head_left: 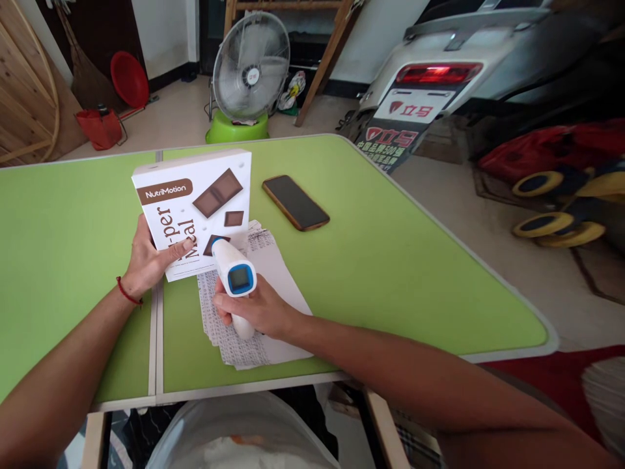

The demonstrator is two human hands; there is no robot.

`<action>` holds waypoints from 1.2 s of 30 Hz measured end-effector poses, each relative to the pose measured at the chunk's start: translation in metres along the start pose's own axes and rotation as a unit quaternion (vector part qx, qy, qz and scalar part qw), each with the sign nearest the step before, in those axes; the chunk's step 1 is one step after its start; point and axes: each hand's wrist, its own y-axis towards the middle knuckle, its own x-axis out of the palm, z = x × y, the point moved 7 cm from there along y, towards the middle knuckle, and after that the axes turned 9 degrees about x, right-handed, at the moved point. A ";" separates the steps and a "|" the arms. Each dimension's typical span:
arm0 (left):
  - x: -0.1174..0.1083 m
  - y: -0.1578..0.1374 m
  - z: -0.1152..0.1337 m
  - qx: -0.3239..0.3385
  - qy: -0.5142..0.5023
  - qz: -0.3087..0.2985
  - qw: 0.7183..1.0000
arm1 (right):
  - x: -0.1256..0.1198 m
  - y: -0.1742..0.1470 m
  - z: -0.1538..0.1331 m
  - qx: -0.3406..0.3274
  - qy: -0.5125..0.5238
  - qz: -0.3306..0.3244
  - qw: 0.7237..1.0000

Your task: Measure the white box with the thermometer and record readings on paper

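Observation:
My left hand [149,260] grips a white NutriMotion box [215,176] by its lower left side, thumb across the front. Brown chocolate pieces are printed on the box, which is held upright and slightly tilted. In my right hand [261,306] is a white and blue infrared thermometer [227,260], fingers wrapped round its handle. Its small screen faces me, and its front end points at the lower right of the box. Beneath both lies a stack of printed papers [283,293] on the green table [390,280].
A dark phone [296,202] with a brown case lies right of the box. Beyond the table stand a fan [251,71] on a green stool [237,132] and a white scooter [430,71]. Below the near edge sits a pale, lined bin [180,436].

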 end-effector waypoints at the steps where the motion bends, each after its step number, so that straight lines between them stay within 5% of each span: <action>1: 0.000 0.000 0.000 0.001 0.001 0.000 1.000 | 0.000 0.000 0.000 -0.001 -0.004 0.000 1.000; 36: -0.002 0.000 0.001 0.014 -0.004 0.006 1.000 | 0.000 0.001 0.004 0.009 0.004 -0.009 1.000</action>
